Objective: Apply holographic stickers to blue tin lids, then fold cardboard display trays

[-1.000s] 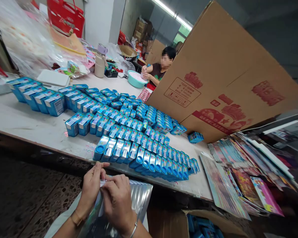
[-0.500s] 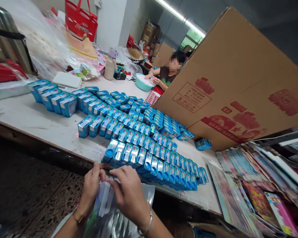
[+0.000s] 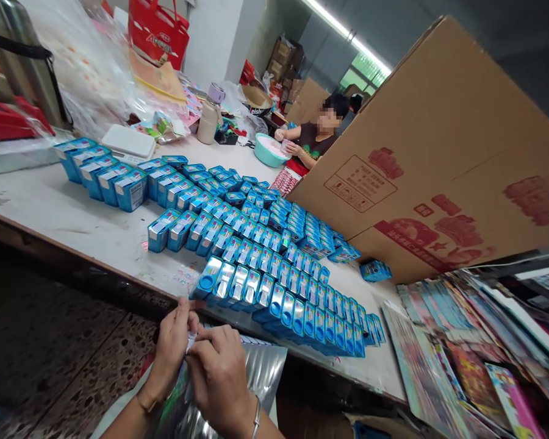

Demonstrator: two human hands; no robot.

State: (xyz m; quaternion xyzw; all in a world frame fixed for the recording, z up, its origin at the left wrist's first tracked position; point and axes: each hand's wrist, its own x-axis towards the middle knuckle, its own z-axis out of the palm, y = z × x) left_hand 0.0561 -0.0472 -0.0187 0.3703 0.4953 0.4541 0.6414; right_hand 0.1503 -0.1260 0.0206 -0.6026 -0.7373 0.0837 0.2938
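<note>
My left hand (image 3: 176, 332) is closed in a pinch just off the table's front edge. Close against it, my right hand (image 3: 222, 366) has its fingers bent and pressed together. A small whitish bit (image 3: 191, 339) shows between the fingertips; what it is, I cannot make out. Beneath both hands lies a shiny silvery sheet (image 3: 263, 372) with greenish reflections, partly covered by them. Just beyond stand rows of blue tins (image 3: 256, 292) with silver label strips on their narrow upward sides, some with a round dimple.
A large cardboard box (image 3: 439, 140) leans at the right, beside stacked printed sheets (image 3: 421, 360). At the back left are a white scale (image 3: 130, 143), a bottle (image 3: 209, 119) and a steel flask (image 3: 22, 67). Across the table, a person (image 3: 318, 134) works at a turquoise basin (image 3: 269, 152).
My right hand has drawn in against my left, its fingers closing further. Clear strips seen below my left hand earlier are now hidden. The view has shifted slightly.
</note>
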